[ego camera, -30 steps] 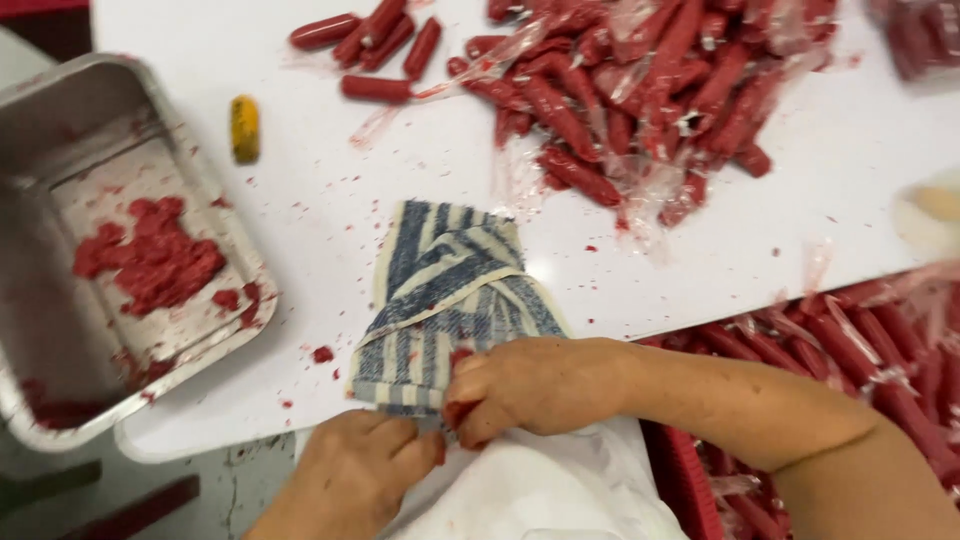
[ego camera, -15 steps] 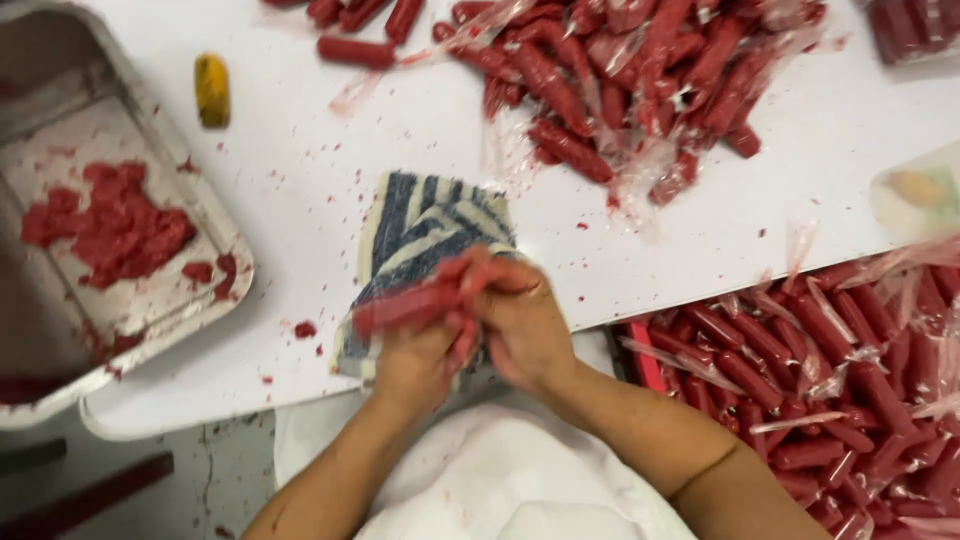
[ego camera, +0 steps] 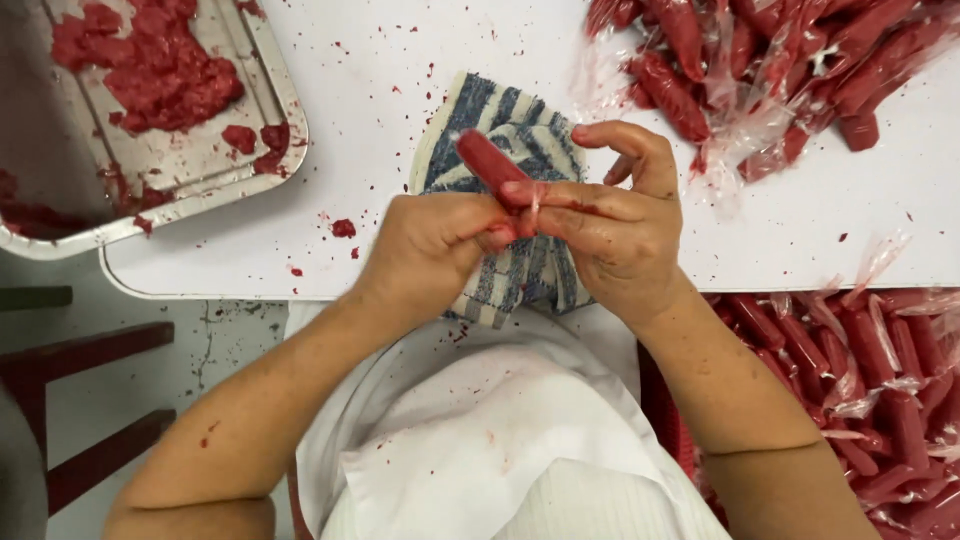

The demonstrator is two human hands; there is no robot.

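Red and slick-looking, the soft sausage [ego camera: 492,162] is being held above the striped cloth [ego camera: 520,140], the right hand [ego camera: 620,225] pinching its lower end while the left hand [ego camera: 435,245] is nipping the thin casing, likely slippery and best gripped mid-body.

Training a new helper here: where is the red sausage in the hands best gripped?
Probably at the lower end of the red sausage, coming from below: it tilts up-left over the striped cloth, and the left hand and right hand already meet there.
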